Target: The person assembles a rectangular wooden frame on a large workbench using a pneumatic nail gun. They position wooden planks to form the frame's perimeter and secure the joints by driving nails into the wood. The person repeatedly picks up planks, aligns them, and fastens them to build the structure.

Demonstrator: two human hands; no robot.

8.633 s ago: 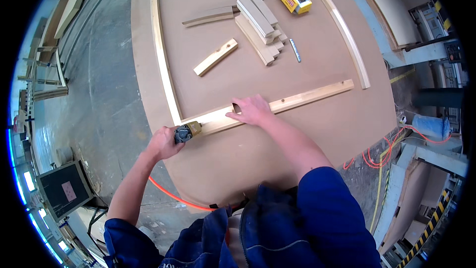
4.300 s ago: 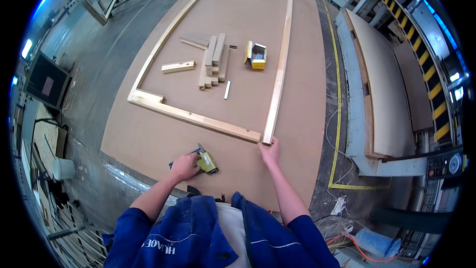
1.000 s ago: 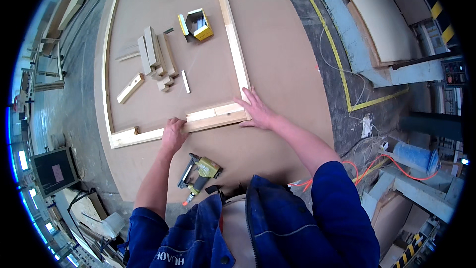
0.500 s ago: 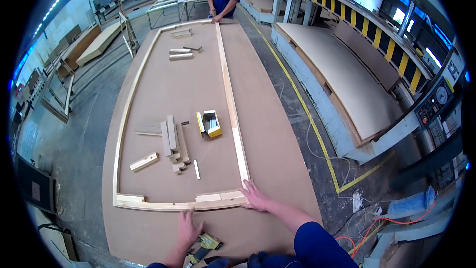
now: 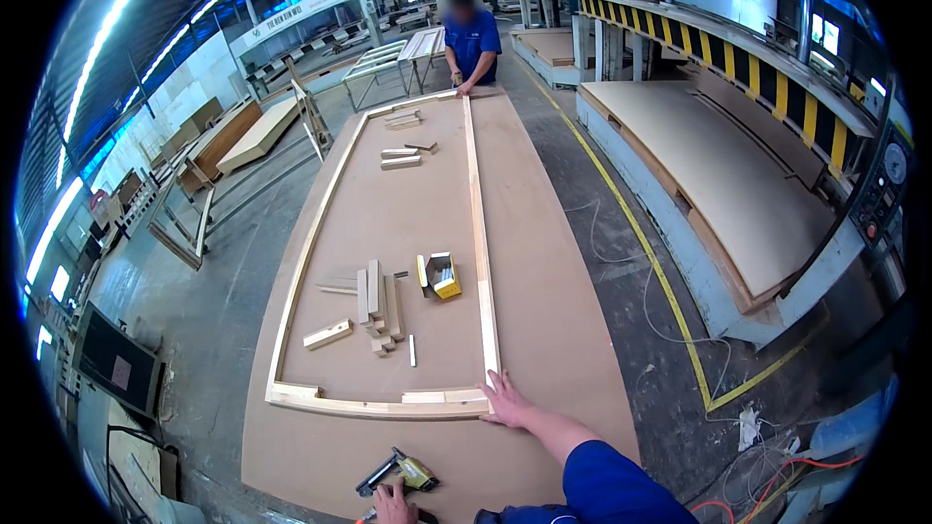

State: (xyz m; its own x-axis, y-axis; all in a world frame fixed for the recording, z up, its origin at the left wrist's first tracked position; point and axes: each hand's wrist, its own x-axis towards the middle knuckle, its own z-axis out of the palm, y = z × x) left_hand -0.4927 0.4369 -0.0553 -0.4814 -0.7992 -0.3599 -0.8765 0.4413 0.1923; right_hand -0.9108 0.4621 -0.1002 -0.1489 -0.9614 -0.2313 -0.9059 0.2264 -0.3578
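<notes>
A long rectangular wooden frame [image 5: 379,409] lies on a large brown panel [image 5: 544,330]. My right hand [image 5: 507,402] grips its near right corner, with fingers over the long strip and thumb by the short one. At the near edge of the panel, my left hand [image 5: 393,506] is closed at the handle of a yellow-green and black nail gun [image 5: 417,474]; the lower part of that hand is cut off by the picture edge. Short wooden blocks lie inside the frame's near corners. At the far end, a co-worker in blue [image 5: 473,39] has hands at the frame's corner.
Inside the frame are a pile of wooden blocks [image 5: 377,301], a yellow box of metal strips [image 5: 442,277], a white strip [image 5: 412,350] and more blocks farther away. A press with a striped guard [image 5: 718,56] stands right, beyond a yellow floor line [image 5: 649,262]. Hoses lie lower right.
My left hand has moved from beside the near strip back to the nail gun, which has turned. My right hand stays at the corner. The view has tilted up and shifted left.
</notes>
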